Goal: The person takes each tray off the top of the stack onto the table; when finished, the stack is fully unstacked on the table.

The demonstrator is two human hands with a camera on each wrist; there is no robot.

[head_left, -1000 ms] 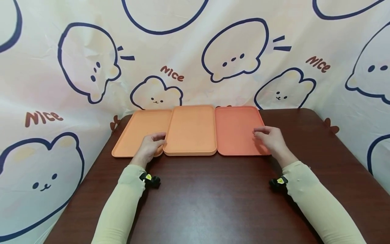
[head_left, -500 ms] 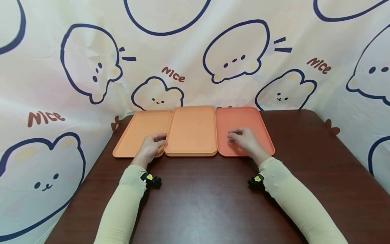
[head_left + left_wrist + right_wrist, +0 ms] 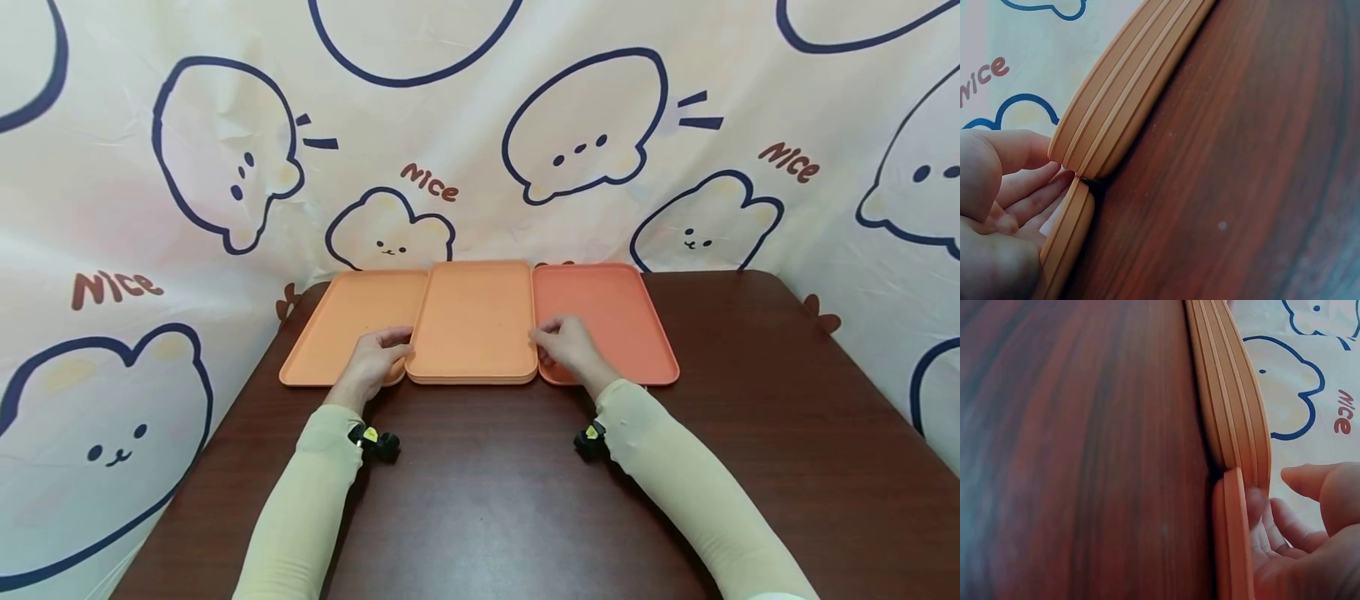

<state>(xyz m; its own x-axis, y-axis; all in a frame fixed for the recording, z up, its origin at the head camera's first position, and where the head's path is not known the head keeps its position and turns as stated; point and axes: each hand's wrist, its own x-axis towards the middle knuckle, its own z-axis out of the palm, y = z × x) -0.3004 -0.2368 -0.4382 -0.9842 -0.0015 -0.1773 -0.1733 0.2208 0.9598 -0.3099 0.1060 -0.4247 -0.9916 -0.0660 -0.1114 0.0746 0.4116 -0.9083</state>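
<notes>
A stack of light orange trays (image 3: 480,317) lies between a light orange tray (image 3: 360,308) on the left and a coral tray (image 3: 607,317) on the right. My left hand (image 3: 372,358) is at the stack's left edge. In the left wrist view its thumb side meets the upper rim (image 3: 1060,140), while fingertips (image 3: 1047,194) curl in lower at the stack's side. My right hand (image 3: 573,346) hovers over the coral tray's left part, reaching the stack's right edge. In the right wrist view one digit stands apart from the rim; lower fingers (image 3: 1260,519) are against the side.
The trays lie along the far edge of a dark wooden table (image 3: 480,483). Behind and beside it hangs a pale cloth backdrop (image 3: 480,125) with cartoon bears. Dark brown tabletop shows in front of the trays and to their right.
My right hand has moved left, from the coral tray's right edge across it to the stack's right edge. The left hand and the trays have stayed in place.
</notes>
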